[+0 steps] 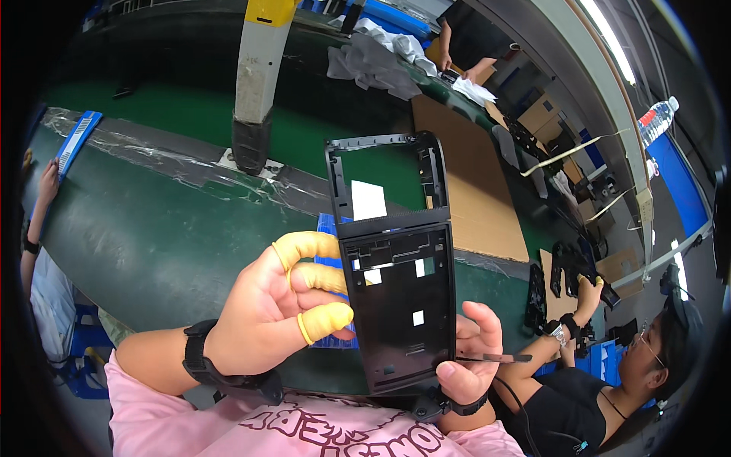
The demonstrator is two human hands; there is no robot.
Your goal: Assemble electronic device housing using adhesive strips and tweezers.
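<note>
A long black plastic housing [400,305] is held up before me, tilted slightly, with an open frame at its far end and a recessed panel with small cut-outs at its near end. My left hand [266,305] grips its left edge, with yellow finger cots on thumb and fingers; some fingertips pass behind it. At the lower right edge, my right hand [472,354] has its thumb by the front and its other fingers partly hidden. A thin dark strip [506,358], possibly tweezers, sticks out to the right from that hand. Behind the housing, a blue ridged object [327,225] partly shows.
The green worktable [167,221] spreads to the left, with a metal post [255,99] rising beyond it. Flat cardboard [480,183] lies behind the housing. At right a co-worker [586,381] handles black parts [571,266]; other people work at far left and at the back.
</note>
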